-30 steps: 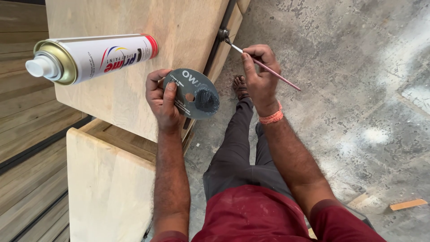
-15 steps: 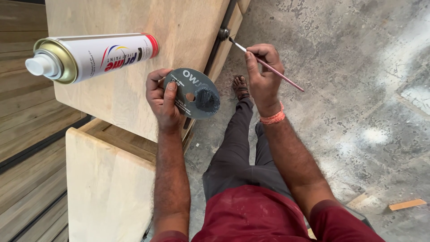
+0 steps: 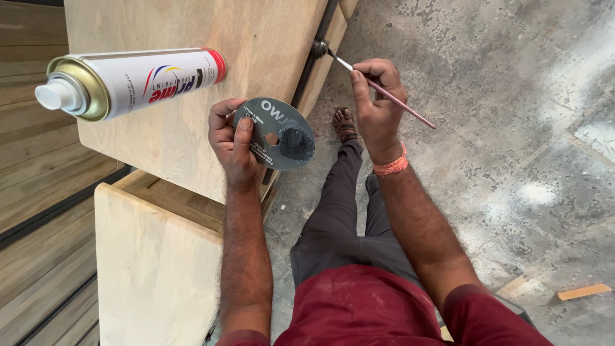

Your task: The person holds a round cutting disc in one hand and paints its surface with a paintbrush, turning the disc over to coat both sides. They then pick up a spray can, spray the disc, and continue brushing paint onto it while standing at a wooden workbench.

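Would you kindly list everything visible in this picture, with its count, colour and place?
Spray can: one, white with gold top and red base, lying on the wooden top at upper left.
Disc: one, dark grey with a dark paint blob, held in the left hand.
Paintbrush: one, pinkish handle, in the right hand, tip at the dark edge.
Wooden cabinet: one, pale plywood, left side.
Dark edge strip: one, black, along the cabinet's right side.
Concrete floor: grey, right side.
Wood scrap: one, orange-brown, on the floor at lower right.
Wristband: one, orange, right wrist.
Left hand: holding the disc.
Right hand: gripping the paintbrush.
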